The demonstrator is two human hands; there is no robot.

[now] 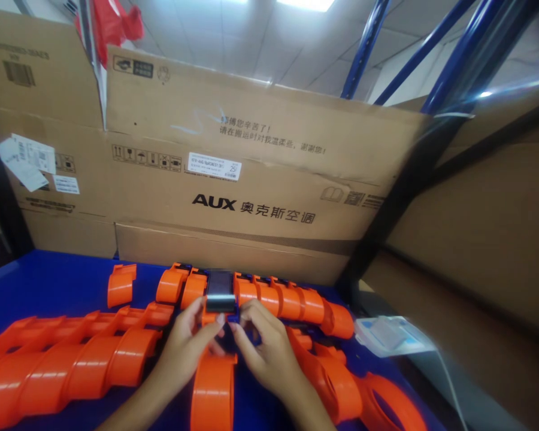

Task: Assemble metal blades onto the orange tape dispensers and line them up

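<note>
Between my two hands is an orange tape dispenser (220, 302), with a dark plate and a toothed metal edge facing me. My left hand (191, 332) is closed on its left side, thumb at the lower front edge. My right hand (263, 341) pinches at its right side, by a small blue part (232, 319) partly hidden by the fingertips. Just below my hands lies another orange dispenser piece (213, 392). Behind the held one, a row of similar orange dispensers (290, 299) extends to both sides.
Several orange pieces (87, 365) lie nested at the left, and more orange rings (393, 401) at the right. A single piece (121, 286) lies apart on the blue surface (63, 281). A cardboard wall (260, 179) closes the back. A clear plastic case (393, 335) sits right.
</note>
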